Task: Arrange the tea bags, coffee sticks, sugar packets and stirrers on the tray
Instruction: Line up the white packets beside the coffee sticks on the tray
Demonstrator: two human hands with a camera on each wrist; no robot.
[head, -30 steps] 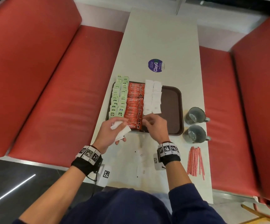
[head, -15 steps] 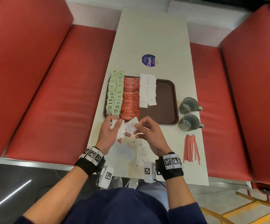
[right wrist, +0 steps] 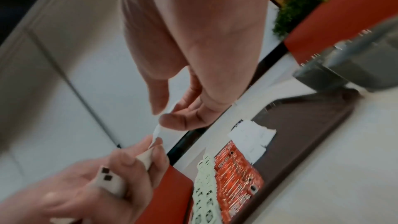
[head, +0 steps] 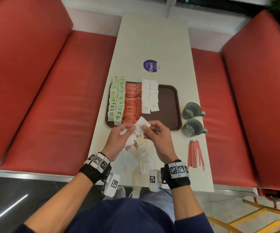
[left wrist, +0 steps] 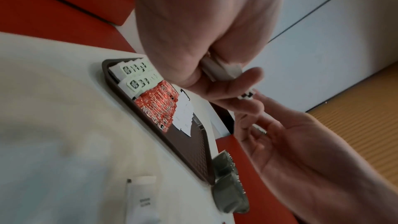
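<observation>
A brown tray [head: 170, 105] holds two rows of green tea bags [head: 116, 101], a column of red coffee sticks [head: 132, 103] and two columns of white sugar packets [head: 149, 96]. Just in front of the tray my left hand [head: 122, 140] grips a small stack of white sugar packets [head: 130, 140]. My right hand [head: 154, 133] pinches the top packet [head: 141, 126] of that stack between thumb and forefinger. In the right wrist view the pinched packet [right wrist: 158, 130] shows edge-on. More sugar packets [head: 141, 153] lie on the table under my hands. Red stirrers [head: 195, 154] lie at the right.
Two grey mugs [head: 192, 118] stand right of the tray. The tray's right third is bare. A purple round sticker [head: 150, 66] sits on the white table [head: 154, 39] beyond the tray. Red bench seats [head: 52, 98] flank the table.
My right hand left the tray's near edge and came back to the left hand, where it took hold of the top packet. The camera view shifted.
</observation>
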